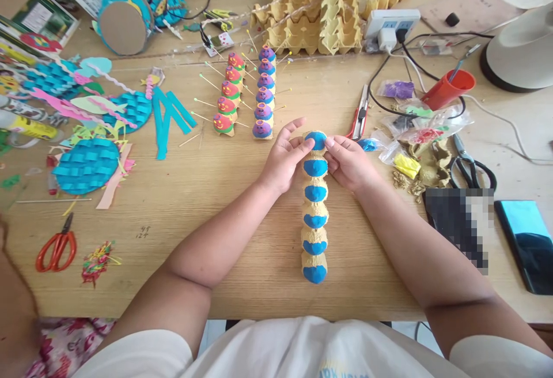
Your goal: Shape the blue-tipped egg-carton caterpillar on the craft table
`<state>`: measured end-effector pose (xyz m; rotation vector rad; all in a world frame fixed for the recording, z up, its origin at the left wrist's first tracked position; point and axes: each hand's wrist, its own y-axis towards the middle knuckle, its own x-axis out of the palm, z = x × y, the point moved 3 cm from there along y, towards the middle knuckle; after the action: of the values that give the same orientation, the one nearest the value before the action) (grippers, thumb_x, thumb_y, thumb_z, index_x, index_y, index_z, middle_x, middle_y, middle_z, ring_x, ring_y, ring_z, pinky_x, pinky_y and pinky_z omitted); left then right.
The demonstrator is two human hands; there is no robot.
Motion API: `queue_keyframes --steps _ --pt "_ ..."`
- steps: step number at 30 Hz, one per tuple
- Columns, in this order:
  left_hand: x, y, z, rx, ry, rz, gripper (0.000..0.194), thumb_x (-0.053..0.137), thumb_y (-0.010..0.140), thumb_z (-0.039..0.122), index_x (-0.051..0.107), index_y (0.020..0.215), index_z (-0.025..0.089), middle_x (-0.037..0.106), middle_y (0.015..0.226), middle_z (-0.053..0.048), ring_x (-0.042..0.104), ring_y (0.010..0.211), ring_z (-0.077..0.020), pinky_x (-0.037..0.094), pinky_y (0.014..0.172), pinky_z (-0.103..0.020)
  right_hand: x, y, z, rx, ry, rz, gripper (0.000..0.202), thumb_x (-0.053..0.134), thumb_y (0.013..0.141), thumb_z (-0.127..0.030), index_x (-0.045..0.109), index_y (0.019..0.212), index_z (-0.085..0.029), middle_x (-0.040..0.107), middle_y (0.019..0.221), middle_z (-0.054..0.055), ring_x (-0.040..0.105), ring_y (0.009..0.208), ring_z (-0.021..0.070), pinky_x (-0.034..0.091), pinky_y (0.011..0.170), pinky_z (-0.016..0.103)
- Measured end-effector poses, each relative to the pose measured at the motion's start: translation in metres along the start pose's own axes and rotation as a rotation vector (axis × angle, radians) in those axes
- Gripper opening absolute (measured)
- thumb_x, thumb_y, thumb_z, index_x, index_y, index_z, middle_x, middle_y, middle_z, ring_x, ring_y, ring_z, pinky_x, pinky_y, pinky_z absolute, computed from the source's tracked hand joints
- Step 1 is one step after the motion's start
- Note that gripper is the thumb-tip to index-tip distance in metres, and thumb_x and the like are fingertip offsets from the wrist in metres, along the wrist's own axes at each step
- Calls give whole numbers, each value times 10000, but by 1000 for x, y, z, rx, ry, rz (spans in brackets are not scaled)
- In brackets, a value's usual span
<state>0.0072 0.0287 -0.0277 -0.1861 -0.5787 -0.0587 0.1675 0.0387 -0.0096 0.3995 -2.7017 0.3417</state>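
A strip of egg-carton cups (315, 206) lies lengthwise on the table in front of me, each cup bearing a blue patch. My left hand (286, 158) holds the far cup from the left, its thumb pressed on the blue and its other fingers partly raised. From the right, my right hand (345, 159) pinches the same cup with thumb and fingers. Beyond my left hand stand two finished-looking cup strips, one red and green (228, 94) and one purple and blue (264, 94), both with faces and pins sticking out.
Egg trays (302, 21) and a power strip (392, 21) are at the back. A box cutter (360, 114), red cup (449, 89), black scissors (469, 167) and phone (527, 245) lie right. Blue woven discs (86, 166) and red-handled scissors (57, 248) sit left, near another person's arm (15, 303).
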Motion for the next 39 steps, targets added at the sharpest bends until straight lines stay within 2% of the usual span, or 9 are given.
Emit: queue_keyframes --steps 4,10,15,23,27,32,36,39 --pt "-3 2 1 28 17 14 834 1034 866 457 596 1565 338 824 924 50 816 870 -167 634 862 -303 1 -1 -4 -110 -96 41 677 1122 598 -724 718 763 -206 569 611 -60 424 522 71 332 505 238" --pt "-8 6 9 180 192 -19 754 1077 794 515 674 1397 309 812 968 18 769 820 -143 594 793 -263 -7 0 -4 -184 -210 117 643 1084 642 -762 747 785 -233 628 659 -26 502 593 128 405 542 280" --pt "-10 8 15 237 303 1 700 1093 758 418 691 1311 270 771 875 25 750 807 -155 580 787 -267 -7 -1 -7 -223 -256 99 636 1041 693 -799 746 784 -243 652 686 -14 511 630 148 431 584 304" --pt "-9 6 15 231 344 16 705 1079 768 348 673 1337 256 771 854 24 734 767 -143 569 772 -259 -8 -2 -7 -236 -308 136 632 1046 715 -771 704 741 -240 591 689 -15 453 677 153 353 575 308" --pt "-9 7 15 234 300 -13 742 1100 745 439 684 1334 266 771 865 28 746 783 -146 579 773 -256 -6 -3 -8 -250 -318 128 634 1024 734 -795 713 761 -242 598 695 -15 457 678 153 365 587 300" --pt "-11 8 10 155 158 11 668 1046 833 534 718 1365 297 788 914 11 782 834 -159 609 789 -265 -5 -4 -11 -233 -318 113 594 1013 759 -782 763 819 -246 645 723 -8 499 678 159 417 601 300" --pt "-14 10 5 106 156 31 673 1039 845 508 721 1407 319 801 946 12 776 829 -157 602 777 -265 -5 -4 -10 -196 -312 80 567 1071 719 -708 789 849 -233 690 764 6 544 687 156 425 588 292" --pt "-15 11 3 99 167 34 679 1037 844 504 721 1416 321 810 968 8 758 819 -152 592 784 -267 -8 -3 -8 -191 -311 102 576 1110 654 -680 812 844 -225 726 767 14 566 665 157 426 565 296"
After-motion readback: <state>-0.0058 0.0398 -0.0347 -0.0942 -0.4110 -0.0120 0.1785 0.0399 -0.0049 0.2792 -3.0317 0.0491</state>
